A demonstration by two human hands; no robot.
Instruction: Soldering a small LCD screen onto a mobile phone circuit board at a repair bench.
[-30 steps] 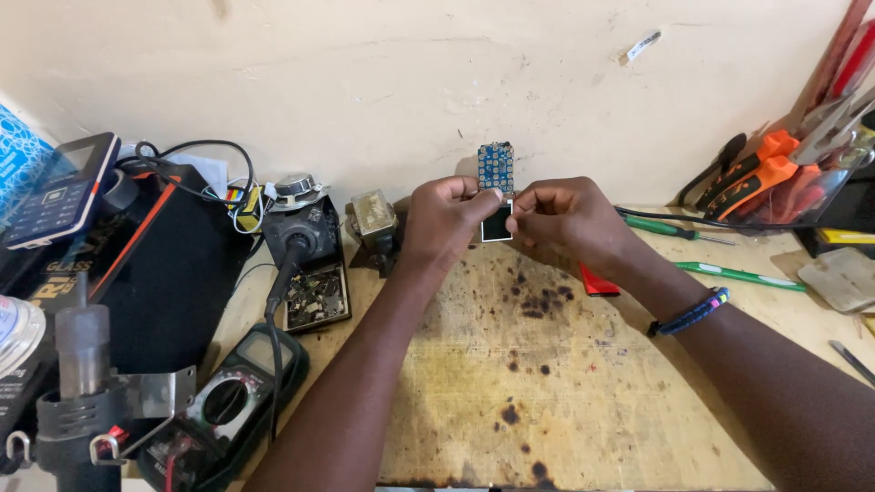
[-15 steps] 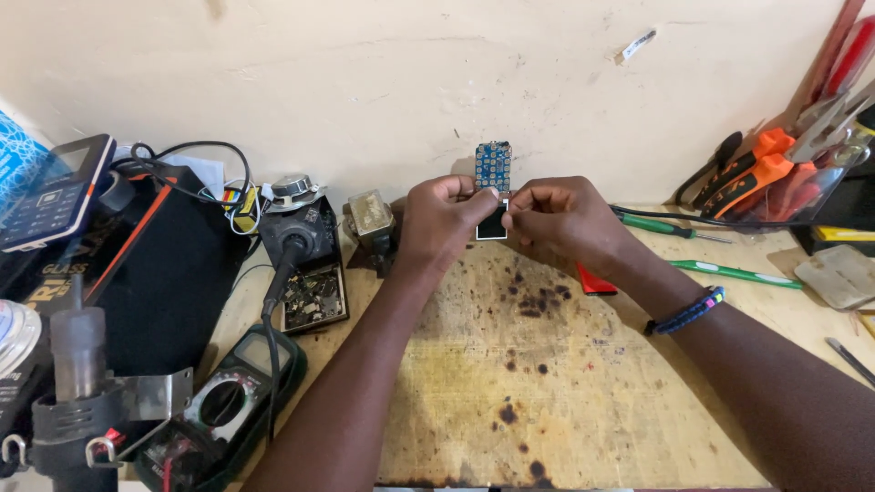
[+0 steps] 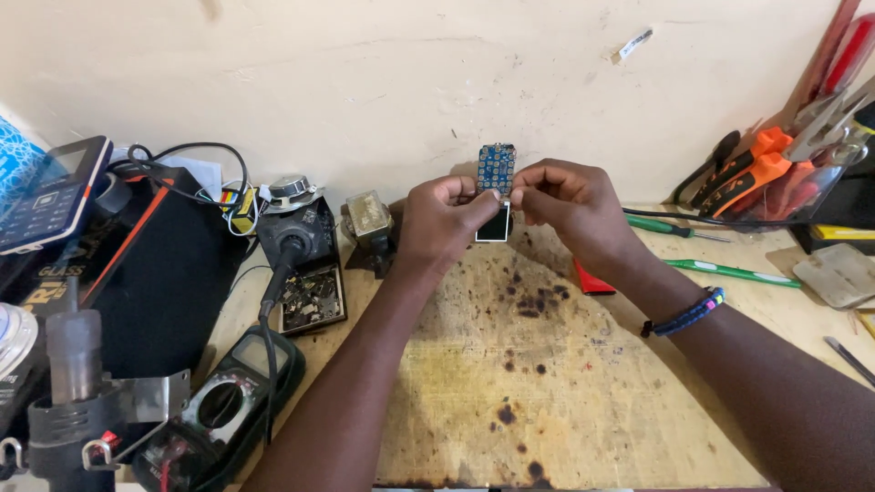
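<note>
Unmoved – two hands (image 3: 447, 219) (image 3: 565, 205), one board (image 3: 496, 169), perhaps screen (image 3: 493, 223)

Scuffed cream wall (image 3: 383, 82), stained, burn-marked wooden workbench (image 3: 547, 401), cluttered edges, flat even light

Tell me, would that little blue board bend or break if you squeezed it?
The blue circuit board looks thin and flat, so probably stiff yet fragile. The left hand and right hand pinch it by fingertips, suggesting it is light. The small screen hanging below may flop.
</note>
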